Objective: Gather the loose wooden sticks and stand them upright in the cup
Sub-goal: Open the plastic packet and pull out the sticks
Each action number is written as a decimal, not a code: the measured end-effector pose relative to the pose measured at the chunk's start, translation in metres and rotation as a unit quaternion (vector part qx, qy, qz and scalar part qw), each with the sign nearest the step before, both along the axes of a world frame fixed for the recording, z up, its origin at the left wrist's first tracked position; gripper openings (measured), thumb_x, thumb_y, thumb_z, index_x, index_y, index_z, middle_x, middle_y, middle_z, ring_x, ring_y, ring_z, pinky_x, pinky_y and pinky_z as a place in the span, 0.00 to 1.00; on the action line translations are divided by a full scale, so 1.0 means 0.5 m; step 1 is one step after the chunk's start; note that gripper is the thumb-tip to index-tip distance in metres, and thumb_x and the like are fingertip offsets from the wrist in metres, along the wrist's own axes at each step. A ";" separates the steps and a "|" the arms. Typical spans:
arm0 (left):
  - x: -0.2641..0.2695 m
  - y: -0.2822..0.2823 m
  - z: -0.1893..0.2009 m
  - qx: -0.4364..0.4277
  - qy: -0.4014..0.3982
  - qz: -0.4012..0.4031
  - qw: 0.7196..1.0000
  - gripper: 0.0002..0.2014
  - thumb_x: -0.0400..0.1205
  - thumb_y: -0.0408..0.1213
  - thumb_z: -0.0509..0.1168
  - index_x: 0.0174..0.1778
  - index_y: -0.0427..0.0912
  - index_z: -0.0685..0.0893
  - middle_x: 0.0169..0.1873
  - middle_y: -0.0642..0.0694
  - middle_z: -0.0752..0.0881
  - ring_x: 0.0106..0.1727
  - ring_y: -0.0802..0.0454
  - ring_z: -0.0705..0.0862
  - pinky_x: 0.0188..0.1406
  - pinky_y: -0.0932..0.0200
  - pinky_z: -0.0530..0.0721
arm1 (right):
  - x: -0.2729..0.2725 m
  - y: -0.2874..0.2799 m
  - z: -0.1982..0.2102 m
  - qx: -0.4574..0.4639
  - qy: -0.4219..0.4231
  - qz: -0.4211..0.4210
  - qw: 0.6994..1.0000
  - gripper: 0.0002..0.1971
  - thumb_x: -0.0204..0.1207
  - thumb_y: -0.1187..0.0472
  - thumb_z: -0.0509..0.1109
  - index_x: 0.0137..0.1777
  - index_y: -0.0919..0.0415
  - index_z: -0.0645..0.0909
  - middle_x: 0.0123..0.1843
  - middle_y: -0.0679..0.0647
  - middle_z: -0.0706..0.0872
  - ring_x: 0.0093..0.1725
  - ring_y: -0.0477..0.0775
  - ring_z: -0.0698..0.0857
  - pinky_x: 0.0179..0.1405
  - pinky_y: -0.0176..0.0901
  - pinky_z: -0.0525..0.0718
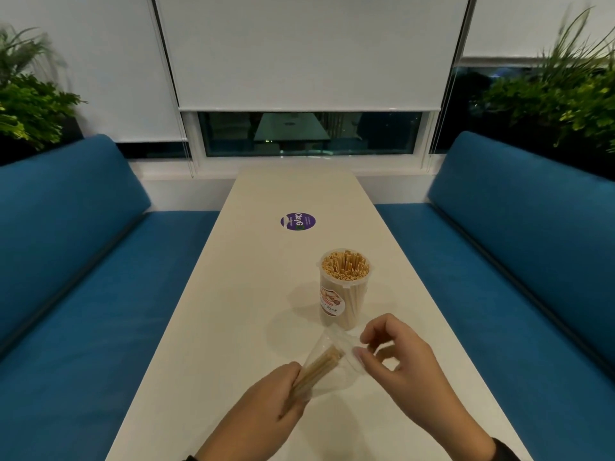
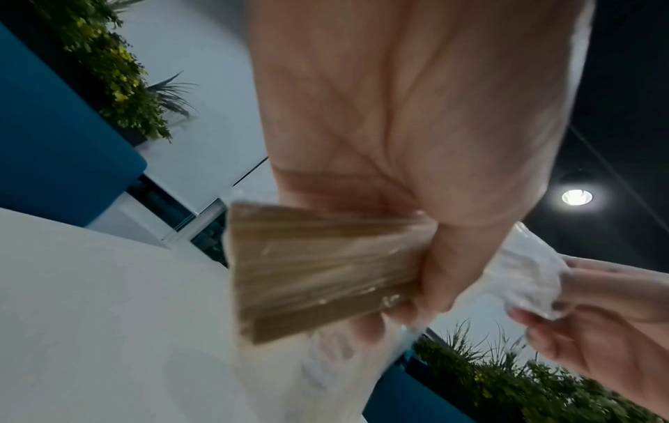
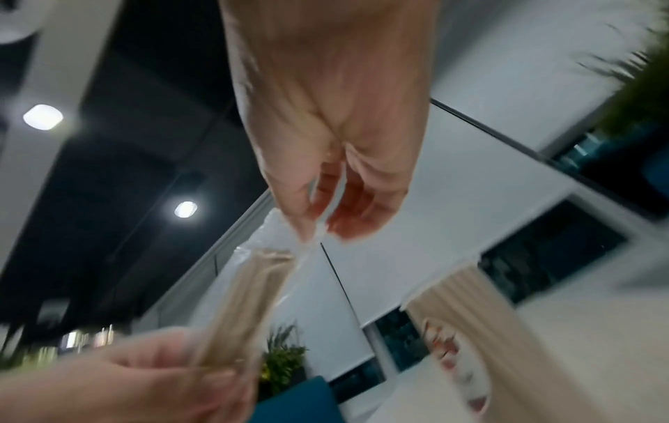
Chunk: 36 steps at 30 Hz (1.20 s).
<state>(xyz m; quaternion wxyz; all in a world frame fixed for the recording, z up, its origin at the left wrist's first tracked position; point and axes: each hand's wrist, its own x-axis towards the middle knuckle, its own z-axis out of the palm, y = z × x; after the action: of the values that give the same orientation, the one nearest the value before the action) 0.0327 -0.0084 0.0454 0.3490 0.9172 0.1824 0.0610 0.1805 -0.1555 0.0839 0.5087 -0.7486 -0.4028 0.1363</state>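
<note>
The left hand (image 1: 266,399) grips a bundle of wooden sticks (image 1: 87,374) that sits inside a clear plastic bag (image 1: 332,361). The fingers and thumb are curled round the lower part of the bundle, with the bag film between skin and wood. In the left wrist view the bundle (image 2: 318,266) fans out from the fist toward the table (image 1: 233,327), and its cut ends show as a flat face. The bundle is held above the table surface, tilted, with its upper end pointing away from the person and to the right.

The right hand (image 1: 399,361) pinches the open mouth of the bag between thumb and fingertips. In the right wrist view the film (image 3: 315,234) is stretched between the pinching fingers and the stick ends. The remaining fingers of this hand are curled loosely and hold nothing else.

The cup (image 1: 344,291) is a clear plastic cylinder with a printed label. It stands upright on the table, just beyond both hands and apart from them. It is already packed with upright sticks, whose ends show at its open rim.

A round purple sticker (image 1: 298,221) lies on the table farther out. Blue benches (image 1: 83,261) run along both sides of the table. Green plants (image 1: 30,104) stand behind the bench backs.
</note>
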 end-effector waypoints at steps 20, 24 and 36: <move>0.026 -0.008 0.035 -0.148 -0.018 -0.173 0.974 0.14 0.87 0.45 0.51 0.68 0.55 0.72 0.65 0.61 0.79 0.71 0.64 0.72 0.72 0.55 0.69 | 0.025 0.034 0.022 -0.167 -0.106 0.271 0.942 0.13 0.76 0.55 0.71 0.60 0.47 0.84 0.46 0.33 0.82 0.46 0.38 0.82 0.44 0.21 0.76; 0.038 -0.016 0.059 -0.184 -0.039 -0.204 0.961 0.18 0.88 0.36 0.51 0.70 0.63 0.68 0.68 0.66 0.74 0.73 0.67 0.68 0.77 0.63 0.62 | 0.021 0.027 0.012 -0.117 -0.047 0.251 0.960 0.11 0.74 0.57 0.73 0.53 0.42 0.83 0.41 0.30 0.84 0.46 0.38 0.84 0.44 0.28 0.81; 0.029 0.019 0.002 -0.175 0.083 -0.128 0.973 0.22 0.81 0.54 0.59 0.54 0.36 0.74 0.38 0.54 0.77 0.38 0.65 0.78 0.46 0.65 0.76 | 0.048 0.000 0.009 -0.047 0.082 0.192 0.977 0.08 0.71 0.68 0.76 0.43 0.55 0.91 0.41 0.58 0.92 0.40 0.49 0.89 0.44 0.35 0.85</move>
<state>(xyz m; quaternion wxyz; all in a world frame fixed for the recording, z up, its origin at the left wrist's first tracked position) 0.0473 0.0011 0.0463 0.4926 0.8595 0.1000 -0.0929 0.2047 -0.1557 0.0883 0.4686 -0.6670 -0.4891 0.3105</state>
